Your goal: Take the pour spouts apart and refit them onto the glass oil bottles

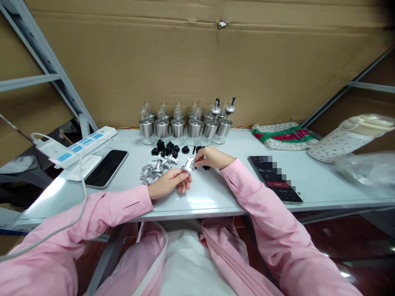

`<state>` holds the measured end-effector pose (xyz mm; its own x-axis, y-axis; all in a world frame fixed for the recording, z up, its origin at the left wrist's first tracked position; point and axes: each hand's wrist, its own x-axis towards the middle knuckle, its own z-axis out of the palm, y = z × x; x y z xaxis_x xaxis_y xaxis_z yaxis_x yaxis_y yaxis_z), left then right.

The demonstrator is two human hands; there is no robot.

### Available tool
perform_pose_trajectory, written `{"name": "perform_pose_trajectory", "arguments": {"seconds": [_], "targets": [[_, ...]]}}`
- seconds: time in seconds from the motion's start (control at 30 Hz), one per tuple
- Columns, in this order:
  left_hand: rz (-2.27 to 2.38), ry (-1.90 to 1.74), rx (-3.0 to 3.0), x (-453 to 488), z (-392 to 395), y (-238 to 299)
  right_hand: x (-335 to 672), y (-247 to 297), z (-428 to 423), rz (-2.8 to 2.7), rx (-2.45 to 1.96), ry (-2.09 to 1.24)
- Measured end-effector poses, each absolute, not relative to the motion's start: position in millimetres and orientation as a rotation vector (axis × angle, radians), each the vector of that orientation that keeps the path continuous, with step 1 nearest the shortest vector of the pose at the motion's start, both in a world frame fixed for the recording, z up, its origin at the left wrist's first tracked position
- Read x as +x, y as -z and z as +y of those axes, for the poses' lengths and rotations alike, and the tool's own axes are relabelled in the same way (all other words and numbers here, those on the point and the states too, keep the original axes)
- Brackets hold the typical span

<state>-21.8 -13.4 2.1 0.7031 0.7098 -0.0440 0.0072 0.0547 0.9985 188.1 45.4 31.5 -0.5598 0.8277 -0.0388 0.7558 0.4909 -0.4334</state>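
Observation:
My left hand [172,181] is closed on a silver metal pourer spout [188,165], keeping it upright a little above the table. Close by on the right, my right hand [212,158] has its fingers pinched together at the spout's side; whatever lies in the pinch is too small to make out. More silver pourer spouts [151,172] lie piled just left of my left hand. Behind them sit black rubber stoppers [168,148]. Small black parts [199,149] lie beside my right fingers, partly hidden by that hand.
Rows of glass bottles with steel sleeves [178,128] stand at the back; two on the right carry pourers [230,108]. On the left are a phone [107,168] and a power strip [86,144]. Another phone [274,181], a patterned pouch [284,135] and a dotted bottle [339,139] lie right.

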Motion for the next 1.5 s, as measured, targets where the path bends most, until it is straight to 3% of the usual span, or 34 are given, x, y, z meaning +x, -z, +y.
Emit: {"name": "perform_pose_trajectory", "arguments": {"seconds": [0.57, 0.8, 1.07, 1.5], "targets": [[0.645, -0.589, 1.427, -21.9, -12.6, -2.2, 185.0, -34.6, 39.0, -2.585, -1.150, -0.777], [0.643, -0.590, 1.417, -22.5, -13.3, -3.7, 187.1, -50.4, 29.8, -2.096, -0.905, -1.170], [0.637, -0.599, 1.419, -22.4, -13.1, -0.8, 186.5, -53.2, 29.5, -1.863, -0.900, -1.316], [0.614, -0.585, 1.446, -21.2, -13.6, -1.9, 183.7, -54.0, 28.3, -1.839, -0.908, -1.331]]}}
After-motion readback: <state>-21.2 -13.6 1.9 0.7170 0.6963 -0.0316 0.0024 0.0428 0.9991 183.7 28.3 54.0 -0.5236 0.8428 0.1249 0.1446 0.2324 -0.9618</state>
